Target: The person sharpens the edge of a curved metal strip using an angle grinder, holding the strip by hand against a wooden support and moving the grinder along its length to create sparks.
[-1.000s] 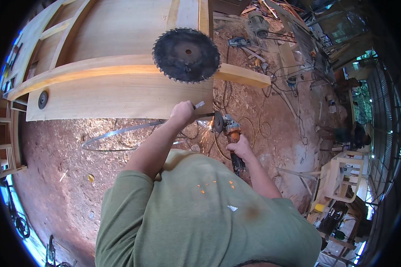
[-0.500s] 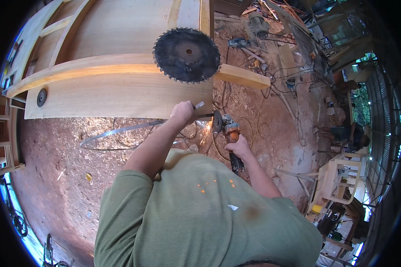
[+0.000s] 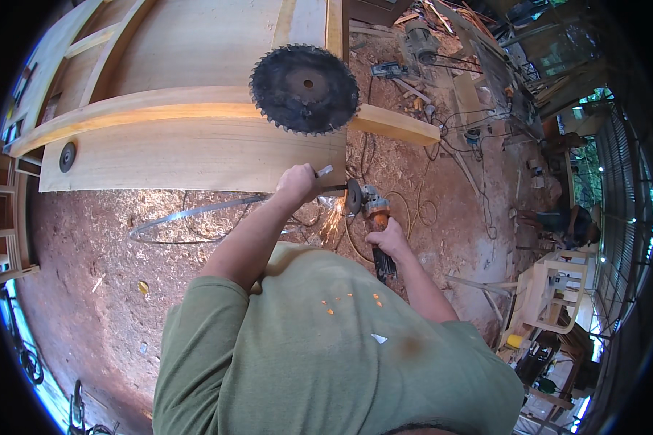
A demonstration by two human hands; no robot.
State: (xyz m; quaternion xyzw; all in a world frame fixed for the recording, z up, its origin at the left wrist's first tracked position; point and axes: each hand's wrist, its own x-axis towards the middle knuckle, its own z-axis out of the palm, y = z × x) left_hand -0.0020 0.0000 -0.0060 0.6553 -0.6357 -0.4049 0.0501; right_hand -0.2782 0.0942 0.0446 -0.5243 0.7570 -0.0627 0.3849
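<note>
- Head view: the left grip (image 3: 297,183) is closed around a dark metal bar (image 3: 334,188), whose exact kind cannot be told; a pale metallic end (image 3: 325,171) juts out above the fist.
- The right grip (image 3: 390,238) is wrapped around the body of an orange and black angle grinder (image 3: 377,208), its grey head pointing away from the person.
- The bar's far end meets the grinding disc (image 3: 353,196) on the tool's left side — orange sparks (image 3: 333,220) spray from there down toward the person.
- Both bar and grinder are held over the floor (image 3: 87,239), just beyond the near right corner of a pale wooden surface (image 3: 196,152).
- A large toothed saw blade (image 3: 305,90) lies across a wooden beam (image 3: 159,110) on that surface; a small dark disc (image 3: 67,156) lies near its left end.
- A curved metal strip (image 3: 196,212) loops below the near edge, left of the sparks.
- Farther off to the right: a grey motor (image 3: 419,42), loose cables (image 3: 428,212) and a pale wooden frame (image 3: 556,293) — another person (image 3: 577,225) is beyond.
</note>
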